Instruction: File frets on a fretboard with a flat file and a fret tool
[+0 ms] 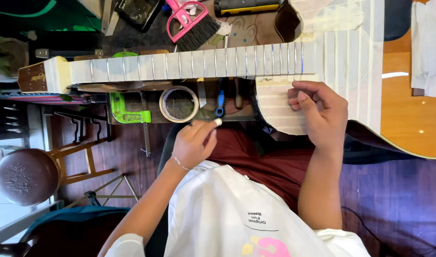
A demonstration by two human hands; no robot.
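Note:
An acoustic guitar lies across the bench, its neck (pixel 189 65) wrapped in pale masking tape with the metal frets left bare. The headstock (pixel 37 76) points left and the orange body (pixel 410 126) lies to the right. My right hand (pixel 318 114) rests on the taped guitar top (pixel 275 102) beside the end of the fingerboard, fingers curled and tips pressed to the tape. My left hand (pixel 194 143) hovers just below the neck, pinching a small white piece (pixel 218 122) between thumb and forefinger. It is near a roll of masking tape (pixel 179 103).
Under the neck are a green clamp (pixel 125 112) and a blue-handled tool (pixel 220 102). A pink hand brush (pixel 192 24) lies beyond the neck. A round brown stool (pixel 25 176) stands on the dark wood floor at the left. A loose tape strip (pixel 425 47) sticks to the body.

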